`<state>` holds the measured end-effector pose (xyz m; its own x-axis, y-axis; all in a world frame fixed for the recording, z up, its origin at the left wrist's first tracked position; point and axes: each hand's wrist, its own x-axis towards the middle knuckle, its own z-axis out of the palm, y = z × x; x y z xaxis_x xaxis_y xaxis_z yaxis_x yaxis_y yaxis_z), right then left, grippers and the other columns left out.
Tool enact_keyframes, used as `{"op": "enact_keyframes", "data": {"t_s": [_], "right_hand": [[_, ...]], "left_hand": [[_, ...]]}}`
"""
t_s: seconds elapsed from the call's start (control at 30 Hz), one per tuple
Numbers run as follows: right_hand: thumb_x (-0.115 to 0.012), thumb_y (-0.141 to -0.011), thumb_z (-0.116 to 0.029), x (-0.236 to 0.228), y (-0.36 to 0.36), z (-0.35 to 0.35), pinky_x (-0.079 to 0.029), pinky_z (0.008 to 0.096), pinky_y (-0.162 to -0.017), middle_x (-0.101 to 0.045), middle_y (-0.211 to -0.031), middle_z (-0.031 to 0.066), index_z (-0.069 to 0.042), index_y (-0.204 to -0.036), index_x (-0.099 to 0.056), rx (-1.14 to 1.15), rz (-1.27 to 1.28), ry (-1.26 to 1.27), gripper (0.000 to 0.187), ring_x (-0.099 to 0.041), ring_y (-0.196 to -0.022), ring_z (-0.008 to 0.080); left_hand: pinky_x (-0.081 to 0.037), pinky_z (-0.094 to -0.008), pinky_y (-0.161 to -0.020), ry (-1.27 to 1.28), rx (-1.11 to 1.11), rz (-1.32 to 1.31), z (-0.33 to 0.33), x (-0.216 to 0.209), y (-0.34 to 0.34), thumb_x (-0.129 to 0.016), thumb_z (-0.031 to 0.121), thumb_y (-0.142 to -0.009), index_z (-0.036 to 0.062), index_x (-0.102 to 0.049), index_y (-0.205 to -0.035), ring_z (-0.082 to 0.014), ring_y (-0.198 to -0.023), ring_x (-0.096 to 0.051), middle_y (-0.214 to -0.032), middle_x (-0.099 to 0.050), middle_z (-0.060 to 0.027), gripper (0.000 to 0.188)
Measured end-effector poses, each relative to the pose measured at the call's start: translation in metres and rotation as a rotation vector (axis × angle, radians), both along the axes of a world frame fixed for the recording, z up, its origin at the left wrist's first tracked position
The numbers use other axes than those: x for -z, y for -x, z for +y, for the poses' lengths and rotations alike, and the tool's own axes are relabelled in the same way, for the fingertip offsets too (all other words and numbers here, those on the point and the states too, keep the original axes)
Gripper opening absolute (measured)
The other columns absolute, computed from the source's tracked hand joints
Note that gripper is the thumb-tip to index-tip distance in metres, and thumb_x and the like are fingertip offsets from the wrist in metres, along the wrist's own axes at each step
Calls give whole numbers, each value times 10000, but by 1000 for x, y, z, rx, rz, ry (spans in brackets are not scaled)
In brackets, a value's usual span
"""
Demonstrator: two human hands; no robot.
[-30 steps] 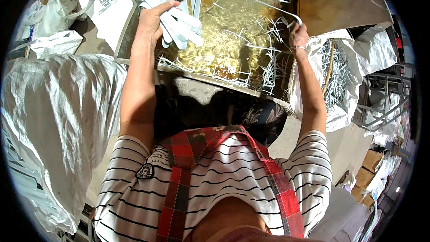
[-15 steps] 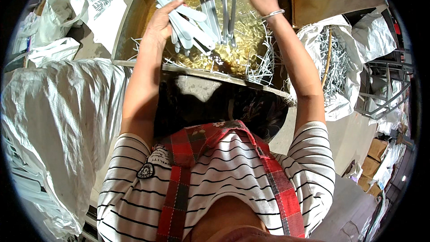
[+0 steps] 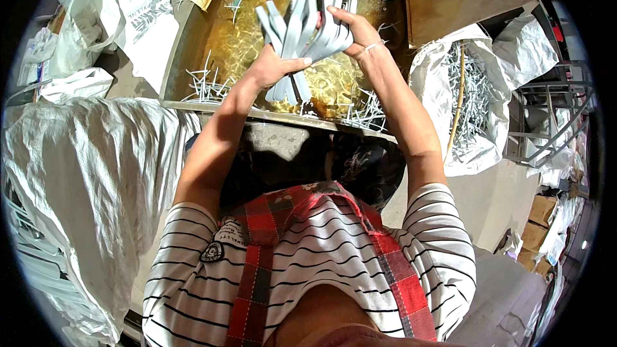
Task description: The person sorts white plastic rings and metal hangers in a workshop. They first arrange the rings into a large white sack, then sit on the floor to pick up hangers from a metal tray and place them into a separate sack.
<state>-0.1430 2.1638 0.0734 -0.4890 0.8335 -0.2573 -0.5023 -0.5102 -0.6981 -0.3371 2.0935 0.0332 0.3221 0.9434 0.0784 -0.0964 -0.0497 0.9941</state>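
A bundle of light-grey, flat plastic U-shaped pieces [image 3: 294, 29] is between my two hands, above a wide metal basin [image 3: 257, 114] of yellowish water. My left hand [image 3: 274, 67] grips the bundle's near left side, its thumb lying across the strips. From the right, my right hand [image 3: 361, 37] is closed on the bent, stacked part of the same bundle, its fingers partly hidden behind it. Several straight ends fan out at the upper left, and others point down toward the near rim.
Thin pale plastic slivers [image 3: 367, 113] lie along the basin's near side. A white sack [image 3: 429, 80] full of similar slivers, with a stick in it, stands right of the basin. A brown board [image 3: 466, 0] covers the far right. White sheeting [image 3: 90, 199] drapes over things at left.
My right hand has come down from the far side and taken hold of the bundle. The bundle has turned, its U-shaped pieces now stacked closer together. Some loose slivers in the water have shifted.
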Motion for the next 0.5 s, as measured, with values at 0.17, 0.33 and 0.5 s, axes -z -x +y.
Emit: {"op": "enact_keyframes", "data": {"t_s": [0.17,0.33,0.5], "right_hand": [[-592,-799,-43,-5,-21,-21,-537,371,-759,-621,-912,207,101,-1012,-532,101,-17,-11,264,-635,-806,269],[-721,-678,-105,-31,-17,-69,-534,323,-686,-644,-828,151,43,-987,-566,-29,-687,-444,376,-635,-730,217],[-797,-630,-152,-7,1,-112,-465,251,-720,-652,-792,46,-27,-920,-628,-542,-855,-786,359,-564,-740,92]], "left_hand": [[-530,-299,-771,340,-37,-372,3,-3,2,-610,89,-823,-77,-505,-1139,-221,-855,-631,-994,-623,-171,372],[-569,-317,-644,539,-171,-486,25,7,33,-613,386,-797,-77,-463,-1090,-221,-716,-636,-903,-600,-183,567],[-432,-460,-938,564,20,-854,13,-10,24,-658,616,-634,-41,-371,-1245,-319,-1076,-525,-1136,-534,-229,942]]}}
